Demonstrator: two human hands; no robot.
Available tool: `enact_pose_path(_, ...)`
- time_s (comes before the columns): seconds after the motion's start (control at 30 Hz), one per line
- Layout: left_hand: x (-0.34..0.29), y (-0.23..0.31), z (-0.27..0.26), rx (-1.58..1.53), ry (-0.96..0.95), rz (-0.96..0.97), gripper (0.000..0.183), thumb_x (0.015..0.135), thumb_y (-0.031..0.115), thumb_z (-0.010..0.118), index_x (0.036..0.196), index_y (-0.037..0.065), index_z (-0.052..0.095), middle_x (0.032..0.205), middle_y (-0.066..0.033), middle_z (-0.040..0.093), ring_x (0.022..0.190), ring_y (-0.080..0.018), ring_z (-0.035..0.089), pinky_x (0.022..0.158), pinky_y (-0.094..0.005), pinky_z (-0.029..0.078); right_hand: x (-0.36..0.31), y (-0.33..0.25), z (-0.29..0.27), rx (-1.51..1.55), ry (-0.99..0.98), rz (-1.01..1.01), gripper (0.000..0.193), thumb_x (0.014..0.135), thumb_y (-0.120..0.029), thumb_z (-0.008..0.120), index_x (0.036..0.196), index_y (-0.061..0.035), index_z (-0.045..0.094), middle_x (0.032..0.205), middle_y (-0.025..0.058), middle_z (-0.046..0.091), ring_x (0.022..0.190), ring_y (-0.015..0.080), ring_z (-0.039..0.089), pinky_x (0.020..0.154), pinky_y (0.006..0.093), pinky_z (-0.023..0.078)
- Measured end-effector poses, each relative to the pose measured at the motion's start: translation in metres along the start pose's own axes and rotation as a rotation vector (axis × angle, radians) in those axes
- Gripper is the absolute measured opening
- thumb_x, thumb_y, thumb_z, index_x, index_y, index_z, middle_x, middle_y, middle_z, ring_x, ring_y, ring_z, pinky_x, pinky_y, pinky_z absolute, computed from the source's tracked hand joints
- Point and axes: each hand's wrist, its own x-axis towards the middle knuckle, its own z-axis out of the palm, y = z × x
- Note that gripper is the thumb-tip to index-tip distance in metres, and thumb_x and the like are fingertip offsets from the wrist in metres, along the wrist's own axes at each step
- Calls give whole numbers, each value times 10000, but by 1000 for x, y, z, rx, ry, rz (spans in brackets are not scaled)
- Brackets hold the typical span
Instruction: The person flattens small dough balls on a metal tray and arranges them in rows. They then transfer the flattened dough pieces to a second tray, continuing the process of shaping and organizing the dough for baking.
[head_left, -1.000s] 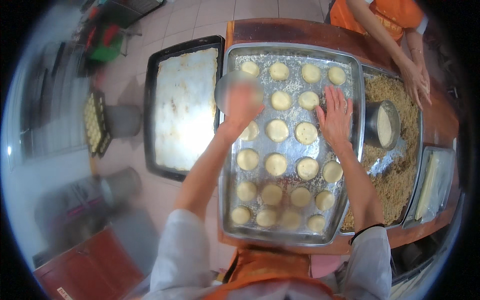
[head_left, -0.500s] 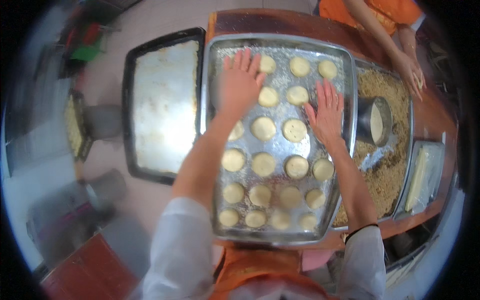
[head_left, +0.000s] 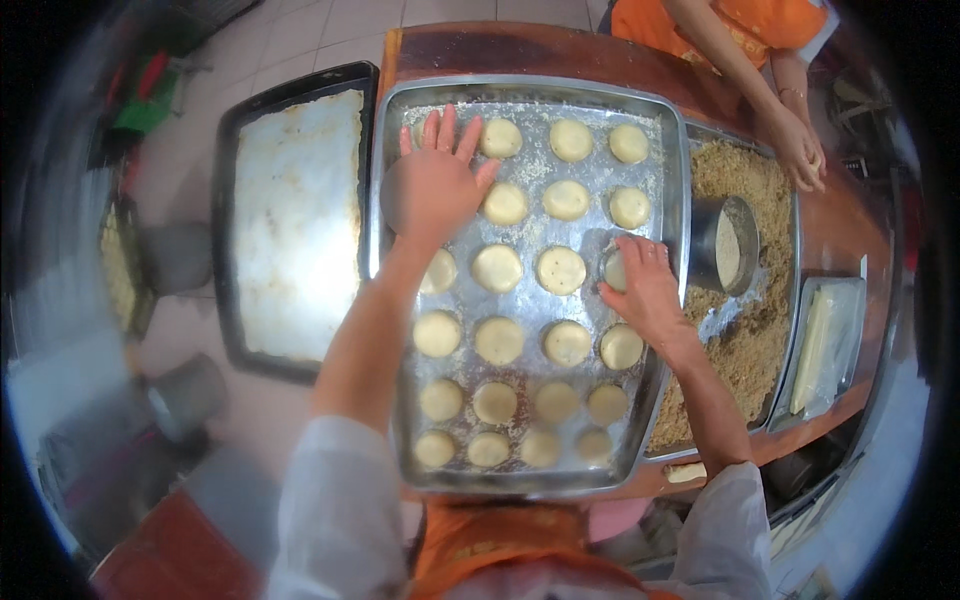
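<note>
Flattened rounds of pale dough lie in rows on a large metal tray dusted with white crumbs or flour. At the tray's far left corner, my left hand is open, its fingers spread over a dough round that shows partly between them. My right hand is at the tray's right side. Its fingers and thumb are bent around the edge of a dough round in the third row, partly covered by the hand.
A dark-rimmed flat baking tray stands to the left. On the right are a tray of brown crumbly mix holding a metal cup, and a clear-covered container. A co-worker's hands hold something small at the table's far right.
My right hand has come nearer, from lying flat over a second-row round to bending its fingers around a third-row one. My left hand stays at the far left corner, fingers now wider apart.
</note>
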Motion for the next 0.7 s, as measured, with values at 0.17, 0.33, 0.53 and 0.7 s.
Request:
enact_pose_path(0.17, -4, -6, 2, 12, 7, -12, 605, 922, 520, 354, 1436, 205, 294, 1519, -114, 152, 1404, -287, 123, 1120, -527, 9, 36, -24, -36, 160, 129, -3, 587, 706, -185, 712, 1187, 25, 449, 1137, 202, 497, 1046, 377, 457, 928, 444, 391)
enact_pose_path(0.33, 0, 1, 3, -26, 32, -6, 614, 920, 526, 355, 1436, 198, 294, 1519, -112, 154, 1403, -285, 126, 1119, -529, 10, 96, -37, 0, 132, 87, -143, 555, 713, -189, 708, 1172, 12, 469, 1139, 196, 498, 1079, 364, 455, 909, 453, 403)
enact_pose_path(0.53, -5, -7, 7, -56, 40, -30, 619, 918, 527, 361, 1438, 200, 289, 1514, -116, 171, 1401, -287, 133, 1117, -533, 15, 98, -44, -8, 29, 8, -92, 502, 785, -259, 667, 1190, -22, 489, 1225, 177, 477, 1154, 338, 431, 987, 498, 319)
enact_pose_path(0.7, 1, 1, 8, -98, 59, 2, 622, 922, 512, 358, 1441, 179, 278, 1510, -141, 168, 1400, -295, 133, 1116, -533, 6, 142, -43, 31, -103, 416, -86, 514, 903, -343, 506, 1325, -65, 413, 1410, 117, 357, 1322, 292, 295, 1075, 511, 200)
